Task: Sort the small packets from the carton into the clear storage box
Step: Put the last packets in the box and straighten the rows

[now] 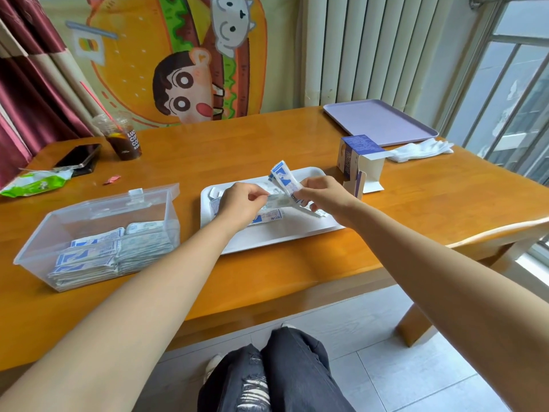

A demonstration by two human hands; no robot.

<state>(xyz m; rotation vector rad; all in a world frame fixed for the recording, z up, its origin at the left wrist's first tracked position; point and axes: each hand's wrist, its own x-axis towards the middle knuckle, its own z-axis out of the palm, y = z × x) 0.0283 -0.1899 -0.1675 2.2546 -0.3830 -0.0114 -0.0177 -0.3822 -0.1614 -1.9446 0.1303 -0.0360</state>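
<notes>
A strip of packets (283, 181) is pinched between right hand (325, 200) and left hand (242, 205), over the white tray (267, 239). Step judged: separating. Next: carried leftward into the clear storage box (98, 233); carton (358, 163) stands beyond the right hand.

Bare table (190, 162) separates tray (267, 236) and open box (98, 209).
</notes>
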